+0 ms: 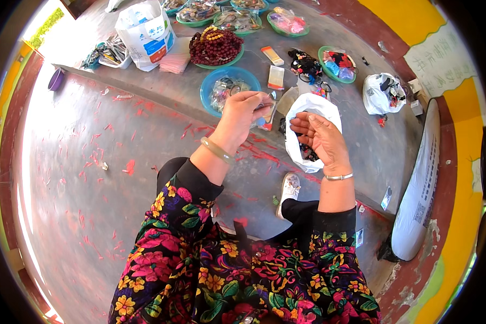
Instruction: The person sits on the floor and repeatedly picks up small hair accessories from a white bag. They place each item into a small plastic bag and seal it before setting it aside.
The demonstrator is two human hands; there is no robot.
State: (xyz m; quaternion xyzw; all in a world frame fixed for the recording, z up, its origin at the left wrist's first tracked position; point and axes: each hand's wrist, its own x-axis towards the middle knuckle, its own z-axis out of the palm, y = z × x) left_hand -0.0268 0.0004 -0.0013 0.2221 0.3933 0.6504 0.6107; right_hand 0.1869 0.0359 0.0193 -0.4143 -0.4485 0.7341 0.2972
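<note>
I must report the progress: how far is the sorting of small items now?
Done: several green dishes and a blue bowl on the ledge already hold items. In hand: the left hand pinches a small piece; the right hand cups dark pieces over a white bag. Left: the bag still holds dark pieces.

The supporting surface is a grey concrete floor with red paint flecks and a raised step. On the raised level lie a blue bowl, a green dish of dark red beads, further green dishes, two white bags, and a small purple bowl.
</note>
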